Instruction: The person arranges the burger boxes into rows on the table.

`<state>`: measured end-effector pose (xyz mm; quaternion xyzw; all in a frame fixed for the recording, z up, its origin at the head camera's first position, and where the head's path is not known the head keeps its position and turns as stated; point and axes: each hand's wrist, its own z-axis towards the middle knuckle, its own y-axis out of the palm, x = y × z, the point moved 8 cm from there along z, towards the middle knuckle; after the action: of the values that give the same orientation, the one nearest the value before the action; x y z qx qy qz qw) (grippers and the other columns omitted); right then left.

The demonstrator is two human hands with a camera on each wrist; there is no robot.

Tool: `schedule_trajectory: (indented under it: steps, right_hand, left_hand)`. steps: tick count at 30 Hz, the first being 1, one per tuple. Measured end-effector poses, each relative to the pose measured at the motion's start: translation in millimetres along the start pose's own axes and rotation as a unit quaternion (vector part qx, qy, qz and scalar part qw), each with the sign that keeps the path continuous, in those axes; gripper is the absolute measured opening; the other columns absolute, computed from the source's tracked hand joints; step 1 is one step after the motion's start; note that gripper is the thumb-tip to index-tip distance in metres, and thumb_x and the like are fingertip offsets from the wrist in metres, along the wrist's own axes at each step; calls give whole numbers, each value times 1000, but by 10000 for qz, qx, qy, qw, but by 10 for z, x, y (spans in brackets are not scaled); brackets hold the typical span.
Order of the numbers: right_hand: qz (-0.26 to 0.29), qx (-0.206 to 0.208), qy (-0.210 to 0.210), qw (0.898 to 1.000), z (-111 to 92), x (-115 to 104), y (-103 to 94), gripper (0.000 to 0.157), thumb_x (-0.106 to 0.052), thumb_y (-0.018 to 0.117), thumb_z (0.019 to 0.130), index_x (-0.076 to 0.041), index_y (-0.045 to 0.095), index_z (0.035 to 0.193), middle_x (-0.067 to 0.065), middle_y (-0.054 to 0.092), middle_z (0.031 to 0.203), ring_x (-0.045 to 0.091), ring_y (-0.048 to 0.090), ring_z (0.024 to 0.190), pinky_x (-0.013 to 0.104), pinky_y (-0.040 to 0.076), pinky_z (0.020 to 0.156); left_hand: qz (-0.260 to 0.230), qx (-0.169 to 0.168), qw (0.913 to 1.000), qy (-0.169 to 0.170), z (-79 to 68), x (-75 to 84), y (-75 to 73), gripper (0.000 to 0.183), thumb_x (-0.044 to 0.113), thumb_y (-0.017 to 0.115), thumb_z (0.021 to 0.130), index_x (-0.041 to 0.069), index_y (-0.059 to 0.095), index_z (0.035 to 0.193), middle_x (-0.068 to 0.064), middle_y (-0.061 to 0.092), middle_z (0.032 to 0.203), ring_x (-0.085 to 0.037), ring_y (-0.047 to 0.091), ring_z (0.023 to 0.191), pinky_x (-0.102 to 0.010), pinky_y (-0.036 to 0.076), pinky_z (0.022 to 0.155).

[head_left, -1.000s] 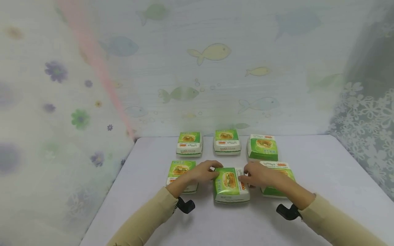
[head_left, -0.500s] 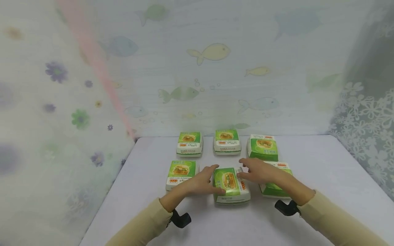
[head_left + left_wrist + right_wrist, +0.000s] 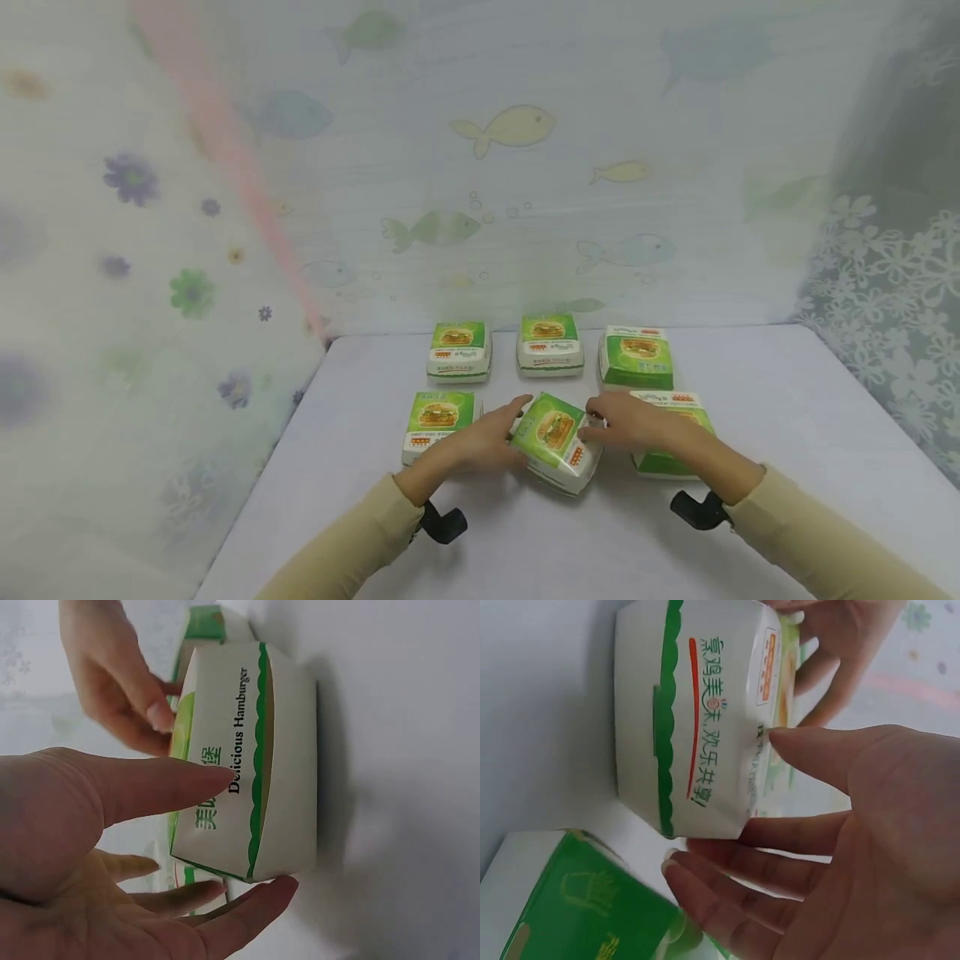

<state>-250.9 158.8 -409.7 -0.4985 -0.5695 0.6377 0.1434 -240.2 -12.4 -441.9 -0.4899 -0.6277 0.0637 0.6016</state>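
Front-middle burger box (image 3: 553, 435) newly askew between left hand (image 3: 489, 443) and right hand (image 3: 632, 422)

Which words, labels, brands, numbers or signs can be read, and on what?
"Delicious Hamburger": side of the front middle box, left wrist view.
"美…堡": same side, partly covered by the left hand.
"…鸡美味,欢乐共享!": another side, right wrist view; first character uncertain.
Too small or blurred: its orange label, yellow print on the neighbouring box, all print in the head view.
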Motion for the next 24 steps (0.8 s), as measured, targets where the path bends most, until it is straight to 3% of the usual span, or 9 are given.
schedule_trajectory:
  steps: [3, 7, 10, 16, 24]
  right_hand:
    - [39, -40, 110, 9999, -8, -10, 2, 35, -31, 69, 98, 2, 66, 107, 6, 66, 94, 20, 58, 85, 38, 53, 75]
    - [-24, 2, 265, 9996, 5, -7, -12, 45, -31, 69, 98, 7, 63, 122, 16, 69, 111, 31, 65, 104, 48, 55, 89]
    - [30, 11, 239, 9997, 36, -16, -28, 48, -30, 67, 99, 8, 60, 128, 18, 68, 118, 35, 64, 111, 51, 54, 93]
    - [40, -65, 12, 10000, 91, -33, -5, 42, -27, 67, 99, 7, 63, 122, 14, 69, 109, 29, 65, 103, 45, 55, 86]
    - [129, -88, 264, 9995, 23, 22, 37, 29, -31, 70, 97, -3, 65, 99, 3, 63, 89, 17, 54, 81, 34, 49, 71]
  left_hand:
    - [-142, -85, 9999, -50, -1, -28, -38, 92, 6, 76, 87, 13, 24, 163, -18, 45, 155, -36, 56, 130, -49, 47, 107]
    - [-163, -71, 9998, -56, -47, -33, -79, 89, 9, 76, 89, 13, 26, 162, -18, 45, 155, -38, 55, 131, -51, 47, 107]
    - [-135, 40, 9999, -91, -82, -40, -102, 86, 11, 75, 91, 13, 27, 162, -17, 47, 153, -38, 54, 132, -51, 47, 106]
    - [22, 184, 9998, -50, -37, -28, -109, 77, 11, 70, 94, 13, 31, 160, -16, 51, 150, -34, 55, 130, -49, 48, 105]
    - [118, 322, 9993, 176, 140, -58, -158, 66, 4, 64, 94, 10, 39, 155, -15, 50, 152, -34, 48, 140, -50, 43, 110]
